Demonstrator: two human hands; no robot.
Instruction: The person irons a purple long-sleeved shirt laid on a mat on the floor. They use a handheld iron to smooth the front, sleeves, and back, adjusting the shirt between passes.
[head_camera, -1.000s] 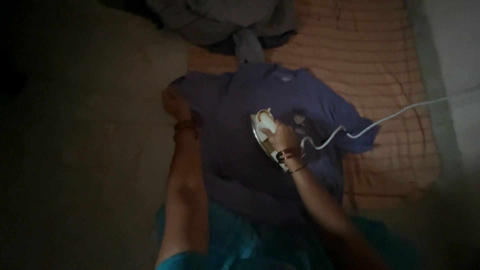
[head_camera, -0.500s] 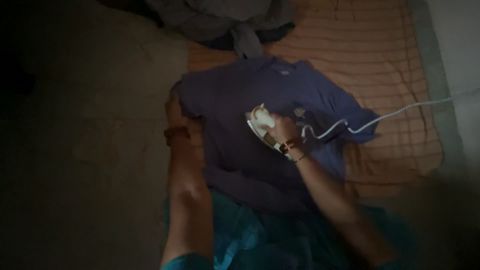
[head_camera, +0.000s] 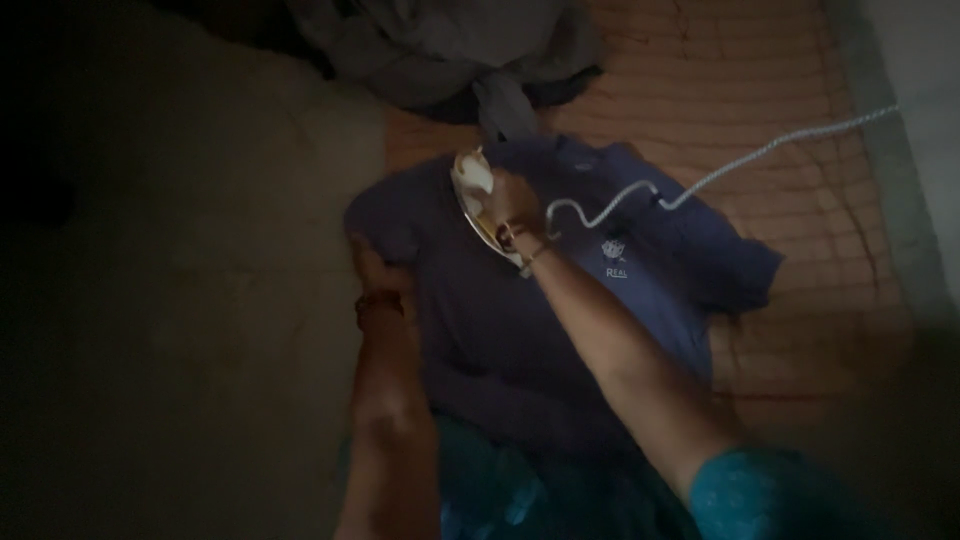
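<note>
A purple T-shirt (head_camera: 520, 300) with a small white chest emblem lies spread on an orange striped mat (head_camera: 760, 120). My right hand (head_camera: 512, 205) grips the handle of a white clothes iron (head_camera: 478, 190), which rests on the shirt's upper part near the collar. The iron's white cord (head_camera: 700, 180) trails off to the upper right. My left hand (head_camera: 372, 272) presses on the shirt's left edge, palm down, fingers hard to make out in the dim light. Bangles sit on both wrists.
A heap of grey and dark clothes (head_camera: 440, 50) lies at the mat's far end. Bare dim floor (head_camera: 170, 300) stretches to the left. A pale wall (head_camera: 920, 130) runs along the right. My teal garment (head_camera: 520, 490) fills the bottom.
My right hand has pushed the iron up and to the left, from the shirt's middle toward the collar. The cord followed. My left hand stayed at the shirt's left edge.
</note>
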